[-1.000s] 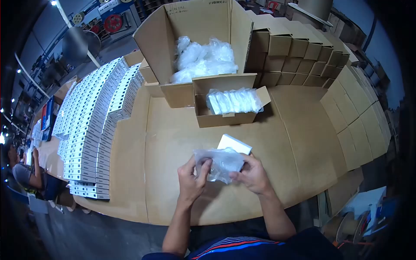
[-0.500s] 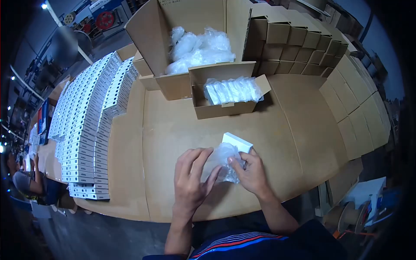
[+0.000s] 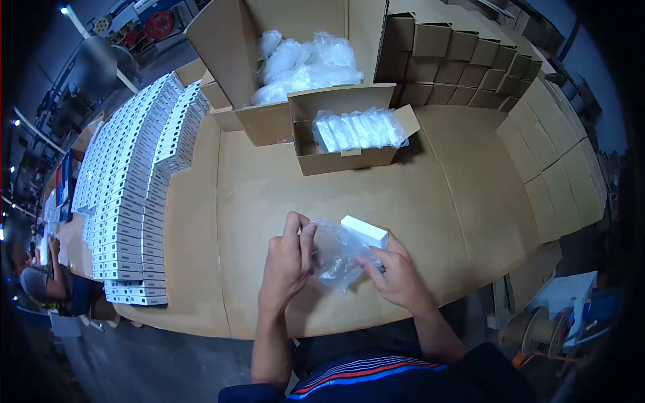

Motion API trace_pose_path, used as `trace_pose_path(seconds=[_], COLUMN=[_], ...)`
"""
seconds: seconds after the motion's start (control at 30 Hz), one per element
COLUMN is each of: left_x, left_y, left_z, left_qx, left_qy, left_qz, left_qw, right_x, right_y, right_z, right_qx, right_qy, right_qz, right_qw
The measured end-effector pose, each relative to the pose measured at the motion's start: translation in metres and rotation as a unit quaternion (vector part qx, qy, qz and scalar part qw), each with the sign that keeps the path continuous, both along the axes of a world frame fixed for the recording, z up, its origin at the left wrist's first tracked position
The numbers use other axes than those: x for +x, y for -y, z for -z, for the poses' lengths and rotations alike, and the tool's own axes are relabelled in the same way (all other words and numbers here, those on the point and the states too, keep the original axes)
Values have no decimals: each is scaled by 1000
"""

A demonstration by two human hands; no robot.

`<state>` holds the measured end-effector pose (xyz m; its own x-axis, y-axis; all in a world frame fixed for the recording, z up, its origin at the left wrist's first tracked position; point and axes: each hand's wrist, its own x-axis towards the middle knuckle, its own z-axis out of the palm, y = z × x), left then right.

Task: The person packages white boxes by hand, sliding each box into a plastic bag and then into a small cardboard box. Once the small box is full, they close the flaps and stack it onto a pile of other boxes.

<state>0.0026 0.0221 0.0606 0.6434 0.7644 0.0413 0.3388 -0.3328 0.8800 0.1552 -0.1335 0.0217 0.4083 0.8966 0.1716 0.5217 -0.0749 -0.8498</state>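
Note:
A clear plastic bag [image 3: 336, 258] is stretched between my two hands over the front of the table. My left hand [image 3: 285, 265] pinches the bag's left edge between thumb and fingers. On the other side, my right hand [image 3: 396, 272] is closed around a small white box [image 3: 365, 231], its thumb pressing on the bag's right edge. The box sticks out beyond the bag, toward the far side. Beyond my hands stands an open brown carton [image 3: 346, 161] with a row of plastic-wrapped packs [image 3: 359, 129] in it.
A large carton [image 3: 269, 126] full of clear plastic bags [image 3: 309, 64] stands at the back. Stacks of white boxes [image 3: 121, 208] line the left side. Brown cartons [image 3: 430, 47] are piled at back right, more [image 3: 561, 161] at right. A person [image 3: 50, 282] works at far left.
My left hand has closed on the bag's edge and drawn it left, so the bag is spread wider. The white box has turned slightly in my right hand.

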Motion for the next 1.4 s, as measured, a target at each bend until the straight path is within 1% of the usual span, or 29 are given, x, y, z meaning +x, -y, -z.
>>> trace_pose_path(seconds=[0.03,0.07,0.17,0.2,0.33,0.4,0.5,0.53,0.57,0.6,0.63,0.67,0.73,0.77,0.8,0.87,0.9,0.93,0.97,1.03,1.07,1.1,1.13,1.17,1.23,1.33,1.4], left_x=[-2,-4,-7,-6,-6,-5,-8,-12,-9,-2,3,0,-14,-18,-20,-17,-14,-12,-11,-14,-16,-19,-21,-22,-21,-17,-16], left_y=[-2,-7,-10,-9,-11,-14,-14,-19,-23,-28,-30,-24,-2,3,9,17,18,19,19,19,21,22,24,25,28,30,31], left_z=[-7,1,0,0,6,15,19,32,40,47,51,56,79,88,89,67,65,63,62,66,68,67,66,65,62,60,59], left_qx=[-53,-18,48,28,53,80,-23,-21,-19,-17,-15,-86,-177,-206,-230,-245,-218,-192,-164,-80,-39,-27,-14,-2,11,30,33], left_qy=[-20,-4,3,21,68,90,102,186,284,378,469,478,416,373,326,217,208,199,189,173,161,157,154,151,140,140,136], left_qz=[-7,-6,6,18,34,20,-90,-129,-177,-222,-264,-241,-131,-95,-56,-12,-23,-35,-47,-24,-12,-4,6,17,26,31,30], left_qw=[998,1000,999,999,996,993,990,974,942,899,843,840,882,900,915,945,953,960,967,981,986,987,988,988,990,989,990], right_x=[2,4,1,2,6,6,12,11,8,7,5,5,5,3,1,-4,-5,-5,-3,6,19,26,29,40,49,52,52], right_y=[3,5,2,0,-2,-1,1,0,-1,-2,-3,-4,-6,-7,-8,-10,-10,-8,-7,-6,-6,-7,-13,-16,-18,-27,-30], right_z=[-2,-5,-17,-17,-11,-6,20,22,23,23,23,24,26,29,32,35,36,35,32,21,23,20,-2,-4,-24,-41,-47], right_qx=[-17,-33,-17,-18,-27,-38,-23,7,36,65,70,76,79,76,72,63,57,57,61,69,80,131,203,255,300,335,305], right_qy=[-12,-23,-2,-9,-54,-80,-155,-188,-219,-250,-243,-235,-223,-221,-220,-261,-280,-254,-238,-208,-173,-197,-192,-157,-146,-77,-56], right_qz=[-2,-5,61,79,46,34,21,36,51,66,72,78,83,83,82,65,58,38,53,80,80,98,75,49,0,-88,-133], right_qw=[1000,999,998,997,997,995,987,982,974,964,965,966,968,969,969,961,956,965,968,973,978,967,957,953,943,935,941])
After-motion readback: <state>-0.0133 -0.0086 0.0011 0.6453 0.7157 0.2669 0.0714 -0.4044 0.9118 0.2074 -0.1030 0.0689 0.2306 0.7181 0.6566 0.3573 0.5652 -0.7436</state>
